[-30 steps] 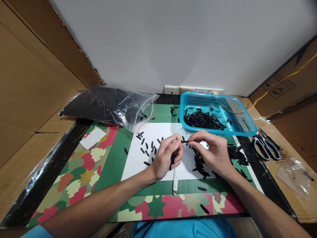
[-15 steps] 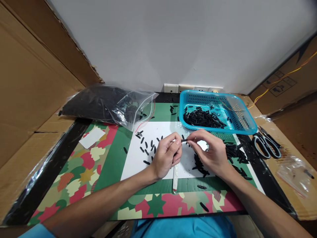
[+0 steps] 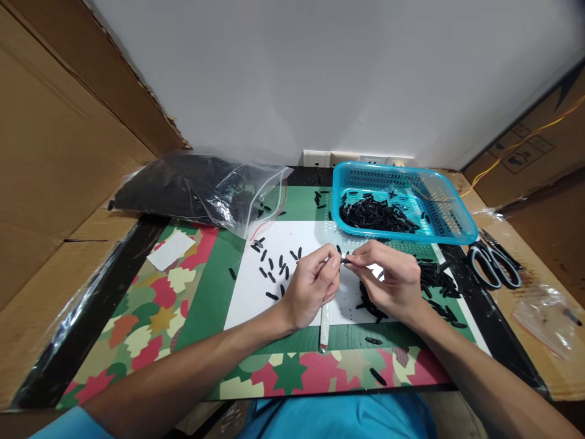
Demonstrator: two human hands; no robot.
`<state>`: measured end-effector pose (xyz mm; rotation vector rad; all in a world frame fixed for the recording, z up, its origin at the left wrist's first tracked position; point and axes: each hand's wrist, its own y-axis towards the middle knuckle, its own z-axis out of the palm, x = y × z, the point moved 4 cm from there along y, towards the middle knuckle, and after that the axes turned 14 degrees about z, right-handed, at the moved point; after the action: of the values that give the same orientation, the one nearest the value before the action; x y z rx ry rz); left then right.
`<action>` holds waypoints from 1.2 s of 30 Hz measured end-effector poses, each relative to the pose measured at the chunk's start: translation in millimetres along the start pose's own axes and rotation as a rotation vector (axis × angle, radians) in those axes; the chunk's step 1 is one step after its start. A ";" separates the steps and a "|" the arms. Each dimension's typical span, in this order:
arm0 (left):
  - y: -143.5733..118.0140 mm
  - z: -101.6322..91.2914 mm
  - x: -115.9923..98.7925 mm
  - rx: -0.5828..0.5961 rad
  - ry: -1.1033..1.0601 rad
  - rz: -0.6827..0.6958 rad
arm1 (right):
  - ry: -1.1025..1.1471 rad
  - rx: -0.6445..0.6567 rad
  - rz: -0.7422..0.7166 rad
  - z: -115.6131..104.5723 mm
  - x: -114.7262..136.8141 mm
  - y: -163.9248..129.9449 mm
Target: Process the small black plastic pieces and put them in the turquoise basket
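Note:
Over the white sheet [image 3: 251, 292], both hands meet at one small, long black piece [image 3: 346, 260]. My left hand [image 3: 313, 283] is closed, its thumb and forefinger at the left end of that piece, the other fingers curled in. From the right, my right hand [image 3: 388, 271] pinches the piece between thumb and fingertips. Beneath the left hand runs a narrow white strip [image 3: 325, 329] with a red end; whether the hand touches it, I cannot tell. Similar loose black pieces [image 3: 271, 276] lie left of the hands, and a heap of them [image 3: 436, 280] lies at the right.
A blue plastic basket [image 3: 461, 228] with many black pieces stands at the back right. Black-handled scissors [image 3: 493, 268] and a clear small bag [image 3: 543, 317] lie at the right. A large zip bag [image 3: 183, 189] full of black material rests back left, near a white paper scrap [image 3: 171, 251].
The right hand's fingertips have shifted slightly along the black piece, and less of it shows between the hands. The view has tilted a little; the other things stay put.

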<state>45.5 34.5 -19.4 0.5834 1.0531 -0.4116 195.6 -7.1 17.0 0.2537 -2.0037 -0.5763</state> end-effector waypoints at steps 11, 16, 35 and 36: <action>1.7 -0.2 -3.3 -0.047 0.001 0.024 | 0.076 0.035 0.178 -0.9 -6.5 1.9; 0.7 1.3 -4.4 -0.045 0.005 0.018 | 0.041 0.018 0.146 -1.3 -4.9 2.1; 1.6 0.3 -3.9 -0.057 0.029 0.022 | 0.027 0.020 0.163 -1.1 -3.3 4.1; 1.5 0.2 -4.0 -0.057 0.034 0.024 | 0.027 0.019 0.165 -1.3 -3.5 4.1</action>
<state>44.8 35.8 -15.5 0.5534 1.0858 -0.3512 198.7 -2.5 16.9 0.1059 -1.9820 -0.4472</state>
